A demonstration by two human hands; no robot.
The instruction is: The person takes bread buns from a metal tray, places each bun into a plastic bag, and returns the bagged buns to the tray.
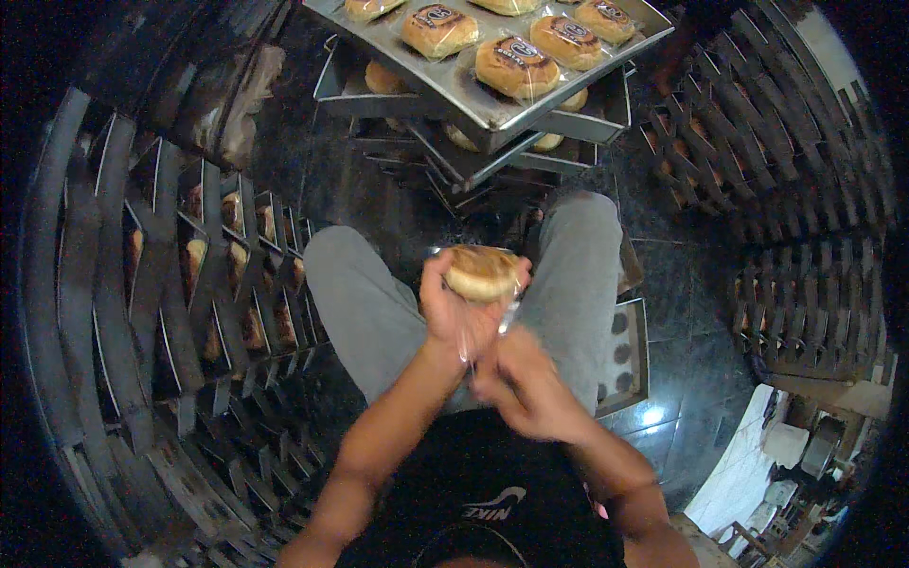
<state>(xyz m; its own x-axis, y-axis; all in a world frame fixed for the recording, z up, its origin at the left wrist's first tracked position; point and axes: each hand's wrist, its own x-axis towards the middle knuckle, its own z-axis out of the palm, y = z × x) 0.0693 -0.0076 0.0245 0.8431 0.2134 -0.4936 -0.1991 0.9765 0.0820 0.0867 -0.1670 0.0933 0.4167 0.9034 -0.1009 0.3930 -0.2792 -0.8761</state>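
Observation:
In front of my lap, my left hand (pixel 453 308) grips a golden-brown bun (pixel 481 270) in clear plastic, with fingers curled around its sides. Just below and to the right is my right hand (pixel 516 383), smeared by motion beside the loose, shiny end of the plastic. Its fingers are too blurred to tell whether they grip that plastic. Beyond my knees, a metal tray (pixel 426 71) of wrapped buns with dark printed tops rests on a crisscrossed stack of more trays.
Dense stacks of dark pans with bread stand at the left (pixel 166 275), upper right (pixel 720 142) and right (pixel 805 303). An empty-looking pan (pixel 636 360) lies beside my right leg on dark floor tiles (pixel 686 284). A white surface (pixel 729 464) with assorted items is at lower right.

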